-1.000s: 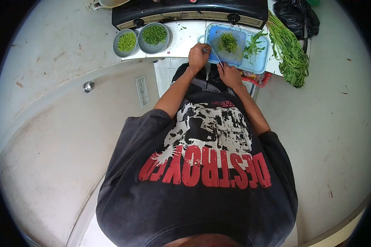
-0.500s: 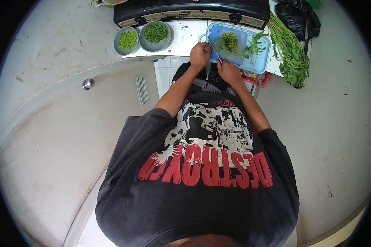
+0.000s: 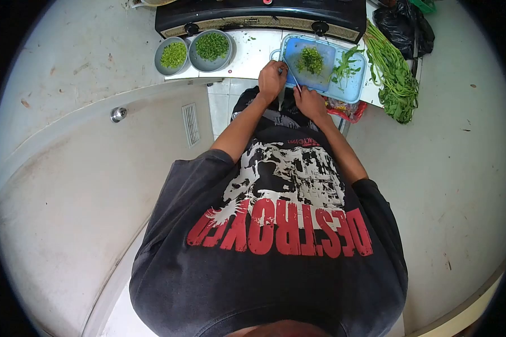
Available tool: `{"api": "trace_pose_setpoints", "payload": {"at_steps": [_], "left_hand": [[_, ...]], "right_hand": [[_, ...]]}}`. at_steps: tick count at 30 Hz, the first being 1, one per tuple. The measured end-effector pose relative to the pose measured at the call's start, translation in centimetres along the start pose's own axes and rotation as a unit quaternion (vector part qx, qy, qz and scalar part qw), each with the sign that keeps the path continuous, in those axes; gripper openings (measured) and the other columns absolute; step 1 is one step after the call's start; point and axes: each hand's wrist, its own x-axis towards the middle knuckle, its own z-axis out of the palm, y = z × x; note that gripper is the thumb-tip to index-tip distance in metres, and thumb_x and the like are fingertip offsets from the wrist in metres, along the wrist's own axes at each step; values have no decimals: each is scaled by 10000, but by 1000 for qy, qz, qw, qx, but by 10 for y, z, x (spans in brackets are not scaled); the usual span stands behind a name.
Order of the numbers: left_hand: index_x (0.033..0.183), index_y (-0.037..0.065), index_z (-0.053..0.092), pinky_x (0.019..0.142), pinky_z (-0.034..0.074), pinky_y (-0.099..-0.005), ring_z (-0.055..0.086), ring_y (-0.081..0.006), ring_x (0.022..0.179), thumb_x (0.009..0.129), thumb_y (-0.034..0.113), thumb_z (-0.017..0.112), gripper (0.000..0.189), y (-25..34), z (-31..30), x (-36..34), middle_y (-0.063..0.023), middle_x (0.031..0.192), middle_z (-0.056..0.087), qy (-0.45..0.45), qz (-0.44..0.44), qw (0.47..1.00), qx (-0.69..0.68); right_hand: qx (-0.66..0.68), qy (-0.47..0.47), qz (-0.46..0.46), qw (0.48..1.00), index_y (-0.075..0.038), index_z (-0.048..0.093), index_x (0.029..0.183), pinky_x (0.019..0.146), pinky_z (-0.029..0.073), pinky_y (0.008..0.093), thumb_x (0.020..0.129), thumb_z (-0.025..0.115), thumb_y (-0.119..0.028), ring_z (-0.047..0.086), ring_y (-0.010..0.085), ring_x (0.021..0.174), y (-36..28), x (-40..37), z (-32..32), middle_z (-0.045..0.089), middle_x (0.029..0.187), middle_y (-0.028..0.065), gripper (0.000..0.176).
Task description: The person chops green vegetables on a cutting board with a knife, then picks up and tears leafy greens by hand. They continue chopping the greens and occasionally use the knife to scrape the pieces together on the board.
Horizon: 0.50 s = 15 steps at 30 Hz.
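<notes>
My right hand (image 3: 310,102) grips a knife (image 3: 293,77), its thin blade slanting up and left over the near-left edge of a blue cutting board (image 3: 330,56). Close by the blade is my left hand (image 3: 272,78), its fingers closed; what they hold, if anything, is too small to make out. A pile of chopped greens (image 3: 310,60) lies on the board. The board rests in a light blue tray (image 3: 351,96), with loose leafy sprigs (image 3: 346,67) at its right side.
Two grey bowls hold chopped greens: paler bits (image 3: 174,55) at left, darker bits (image 3: 212,46) beside them. A black stove (image 3: 253,16) stands behind. Right of the tray lie long-stemmed leafy greens (image 3: 396,84) and a black plastic bag (image 3: 405,28). A red package (image 3: 351,110) shows below the tray.
The view has shifted slightly. Both hands keep nearly the same place by the knife and tray, and the chopped pile looks the same.
</notes>
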Motion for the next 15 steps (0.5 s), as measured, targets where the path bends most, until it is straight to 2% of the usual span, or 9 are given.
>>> {"api": "trace_pose_setpoints", "payload": {"at_steps": [2,5,8,11,15], "left_hand": [[895,61,739,724,539,-434,670,-327,781,834,88,685,86,-4,-1,-2,-131,858,667,-10,29,999,16],[924,32,722,714,543,-437,669,-338,776,842,62,677,98,-3,-9,-1,-131,868,665,-25,146,983,111],[937,32,720,743,538,-449,660,-347,828,830,51,679,115,-3,-13,-3,-130,865,662,-38,186,973,130],[921,40,724,766,536,-433,660,-335,856,813,48,688,114,-3,-12,-4,-125,886,671,-21,153,982,107],[875,59,759,757,545,-415,670,-324,817,803,71,706,90,-9,-3,-2,-111,878,698,-4,88,995,42]], "right_hand": [[-2,0,0,1000,40,679,950,713,570,561,1020,482,-416,698,478,771,-3,4,-1,684,791,311,501],[3,8,-6,1000,38,683,959,716,569,566,1020,484,-411,697,485,776,-6,13,-3,687,803,312,495],[11,12,-5,1000,46,682,958,714,564,572,1018,490,-406,695,486,766,-4,13,-1,686,794,310,495],[11,17,-18,1000,45,674,936,702,562,573,1019,494,-406,691,489,746,3,7,-2,678,759,307,493],[32,30,9,999,32,663,898,678,562,571,1022,495,-411,688,487,719,7,-4,-5,670,726,302,489]]}}
